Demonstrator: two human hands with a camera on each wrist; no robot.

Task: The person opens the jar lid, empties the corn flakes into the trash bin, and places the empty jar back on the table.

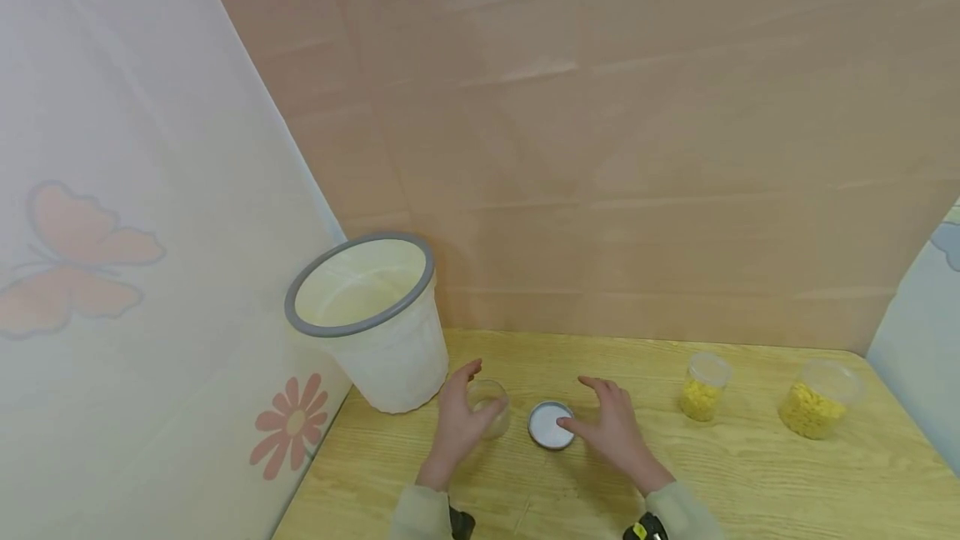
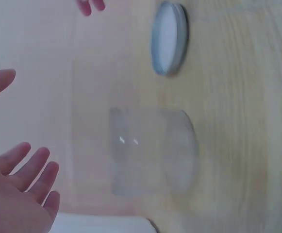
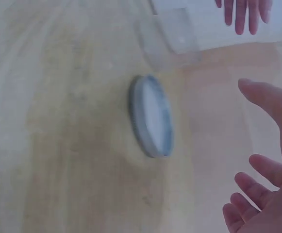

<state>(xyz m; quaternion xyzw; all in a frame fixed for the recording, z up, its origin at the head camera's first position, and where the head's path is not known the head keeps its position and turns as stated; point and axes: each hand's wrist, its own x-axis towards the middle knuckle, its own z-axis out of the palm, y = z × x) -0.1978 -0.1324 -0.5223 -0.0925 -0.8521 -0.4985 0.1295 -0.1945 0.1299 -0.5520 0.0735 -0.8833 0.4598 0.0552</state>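
A clear, see-through jar (image 1: 486, 392) stands upright on the table with its mouth up and no lid on it. My left hand (image 1: 459, 423) hovers over and around it with thumb and fingers spread; the left wrist view shows a gap between the fingers and the jar (image 2: 148, 153). To the jar's right lies a round lid (image 1: 547, 433), its white inside facing up and its rim grey. Above the lid's right side is my right hand (image 1: 617, 430), fingers apart and the thumb over the lid. In the right wrist view this hand is clear of the lid (image 3: 150, 116).
At the back left stands a white bucket (image 1: 401, 357) with a grey rim, against the patterned side wall. Further right on the wooden table (image 1: 615, 515) are two clear containers, a smaller one (image 1: 699, 398) and a wider one (image 1: 810, 411), each holding yellow pieces.
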